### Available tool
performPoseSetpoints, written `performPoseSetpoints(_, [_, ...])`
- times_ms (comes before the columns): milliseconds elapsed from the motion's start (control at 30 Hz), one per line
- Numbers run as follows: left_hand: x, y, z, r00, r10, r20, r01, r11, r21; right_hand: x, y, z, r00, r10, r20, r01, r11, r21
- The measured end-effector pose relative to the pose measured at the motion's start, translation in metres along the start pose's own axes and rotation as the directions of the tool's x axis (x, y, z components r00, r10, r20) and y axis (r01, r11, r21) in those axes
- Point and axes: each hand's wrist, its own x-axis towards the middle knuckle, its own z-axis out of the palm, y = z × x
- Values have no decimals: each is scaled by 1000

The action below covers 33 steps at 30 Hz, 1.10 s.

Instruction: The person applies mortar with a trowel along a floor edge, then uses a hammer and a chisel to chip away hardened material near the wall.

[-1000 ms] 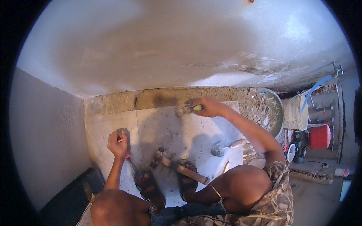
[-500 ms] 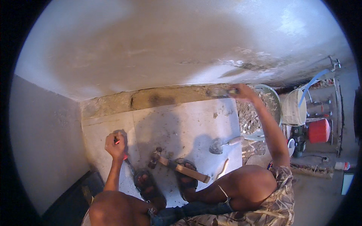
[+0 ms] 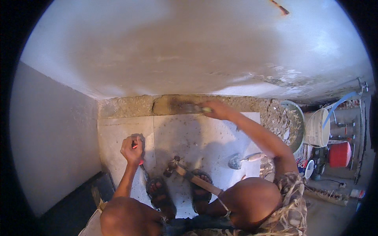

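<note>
My right hand (image 3: 219, 109) reaches forward, closed round the pale handle of a flat-bladed hand tool (image 3: 193, 108). Its blurred blade lies over the brown strip of mortar (image 3: 130, 107) along the foot of the wall. Close to the pale floor slab, my left hand (image 3: 132, 150) is closed round a red-handled tool (image 3: 141, 162). A dark shaft runs from it toward my left foot; the wrist hides part of the handle. A hammer (image 3: 197, 179) with a wooden handle lies between my sandalled feet. To its right rests a pointing trowel (image 3: 236, 161) smeared with mortar.
A wide basin (image 3: 300, 122) of crumbly mortar stands at the right. Behind it are a white bucket (image 3: 317, 128) with a blue hose (image 3: 339, 103) above, and a red container (image 3: 340, 154). Walls rise ahead and at left; a dark panel (image 3: 78, 200) lies at lower left.
My right hand has moved left along the mortar strip, away from the basin, with the flat-bladed tool. My left hand keeps its grip near the slab. The whole view has shifted slightly.
</note>
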Motion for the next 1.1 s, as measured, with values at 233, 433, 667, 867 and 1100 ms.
performPoseSetpoints(233, [-2,-2,6,1000,-16,27,17,999,-28,-138,64,-108,721,675,157,-566,704,-429])
performPoseSetpoints(433, [-1,-6,5,999,12,37,-11,999,-36,-73,49,-59,947,320,-23,-320,934,-161])
performPoseSetpoints(667, [-1,-3,2,999,-25,36,25,1000,-15,-60,76,-26,901,433,-6,-427,887,-179])
performPoseSetpoints(867, [-2,0,6,999,-15,33,15,1000,-5,-164,126,-95,673,739,-43,-673,586,-452])
performPoseSetpoints(1100, [-4,-5,0,998,-55,13,55,998,36,-93,74,-76,860,503,-85,-502,805,-315])
